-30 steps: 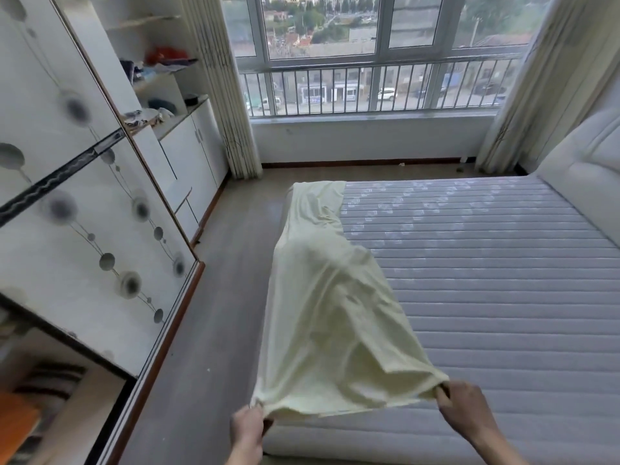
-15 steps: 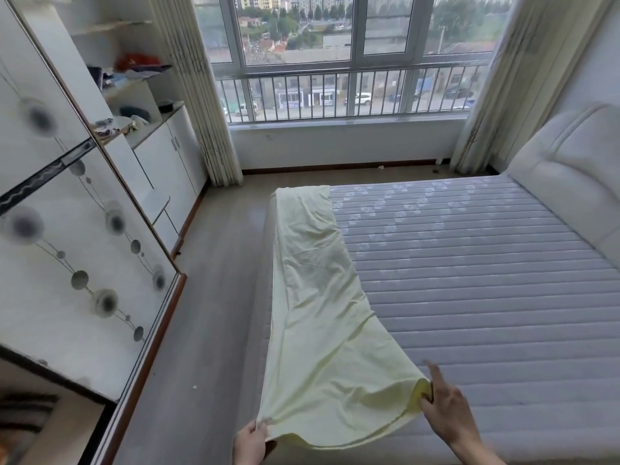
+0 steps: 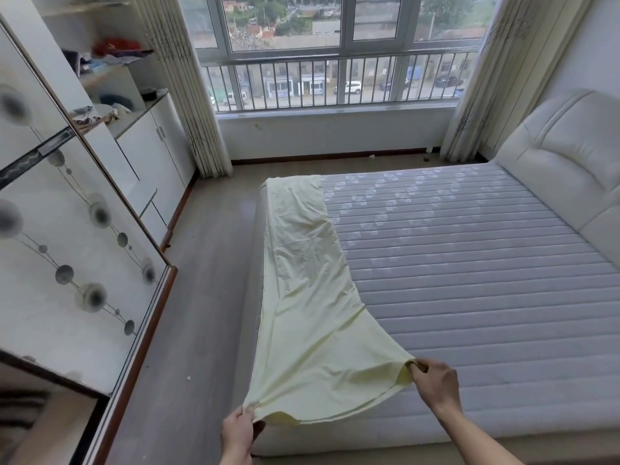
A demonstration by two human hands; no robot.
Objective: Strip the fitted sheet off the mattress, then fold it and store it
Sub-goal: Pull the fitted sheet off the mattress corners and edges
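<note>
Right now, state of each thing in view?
fitted sheet: off the mattress, folded into a long strip along its left edge
mattress: bare
left hand: grips near corner of sheet
right hand: pinches other near corner
wardrobe door: slid partly open

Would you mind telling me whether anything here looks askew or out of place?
Little stands out. The folded sheet is a wrinkled strip along the mattress edge, both near corners pinched by the left hand and right hand.
</note>
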